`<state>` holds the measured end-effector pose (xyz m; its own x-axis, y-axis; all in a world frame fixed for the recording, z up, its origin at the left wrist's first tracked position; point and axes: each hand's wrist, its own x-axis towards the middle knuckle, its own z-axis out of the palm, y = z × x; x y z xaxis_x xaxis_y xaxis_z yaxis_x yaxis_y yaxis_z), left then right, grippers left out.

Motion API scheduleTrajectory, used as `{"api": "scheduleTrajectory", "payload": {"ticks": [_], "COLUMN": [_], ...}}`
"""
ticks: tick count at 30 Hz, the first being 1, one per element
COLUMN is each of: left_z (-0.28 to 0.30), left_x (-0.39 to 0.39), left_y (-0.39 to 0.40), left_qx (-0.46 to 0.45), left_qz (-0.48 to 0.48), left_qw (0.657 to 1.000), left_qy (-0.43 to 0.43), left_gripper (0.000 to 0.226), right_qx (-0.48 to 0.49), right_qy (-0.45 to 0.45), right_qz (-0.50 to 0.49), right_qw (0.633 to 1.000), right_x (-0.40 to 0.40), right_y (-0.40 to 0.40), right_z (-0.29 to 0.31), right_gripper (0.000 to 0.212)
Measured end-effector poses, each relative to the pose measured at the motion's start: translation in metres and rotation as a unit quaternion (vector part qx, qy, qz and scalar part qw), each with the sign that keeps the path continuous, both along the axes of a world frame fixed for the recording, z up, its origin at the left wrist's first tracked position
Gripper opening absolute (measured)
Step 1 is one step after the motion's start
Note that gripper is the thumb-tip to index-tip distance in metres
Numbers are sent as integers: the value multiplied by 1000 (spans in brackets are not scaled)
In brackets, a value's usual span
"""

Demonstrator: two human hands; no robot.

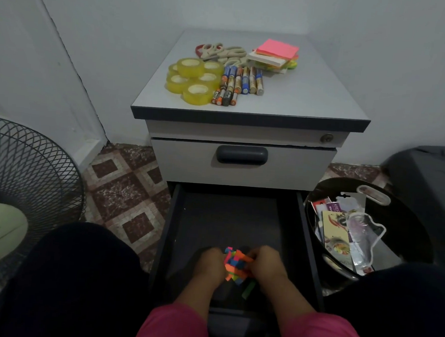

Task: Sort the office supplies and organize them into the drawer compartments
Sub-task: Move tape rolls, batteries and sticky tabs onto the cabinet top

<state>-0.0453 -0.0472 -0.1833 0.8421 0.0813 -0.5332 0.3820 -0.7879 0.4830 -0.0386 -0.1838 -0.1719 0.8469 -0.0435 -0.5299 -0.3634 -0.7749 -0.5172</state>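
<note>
The bottom drawer (174, 233) of a grey pedestal cabinet is pulled out, dark inside. At its near end my left hand (207, 263) and my right hand (267, 263) grip a heap of small colourful pieces (234, 265) from both sides, fingers curled round it. On the cabinet top (313, 95) lie several yellow tape rolls (193, 79), a row of markers (242, 79), several batteries (225, 97), scissors (224, 53) and stacks of sticky notes (276, 55).
The upper drawer (242, 164) is closed, its dark handle facing me. A black bin (316, 201) with packaging stands right of the open drawer. A standing fan (17, 180) is at the left. My knees flank the drawer on the patterned tile floor (128, 188).
</note>
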Motion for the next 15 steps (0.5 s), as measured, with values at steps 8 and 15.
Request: {"api": "scheduleTrajectory", "payload": {"ticks": [8,15], "left_z": [14,34], "left_x": [4,6], "left_y": [8,12], "left_qx": [2,-103], "left_qz": [4,77], "left_qw": [1000,991], "left_qy": [-16,-27], "left_gripper": [24,24], "right_qx": [20,77], "right_qy": [-25,-45], "right_qz": [-47,-94], "right_qw": [998,991], "right_x": [1,0], "right_y": [-5,-11], "right_z": [9,24], "right_gripper": [20,14]}}
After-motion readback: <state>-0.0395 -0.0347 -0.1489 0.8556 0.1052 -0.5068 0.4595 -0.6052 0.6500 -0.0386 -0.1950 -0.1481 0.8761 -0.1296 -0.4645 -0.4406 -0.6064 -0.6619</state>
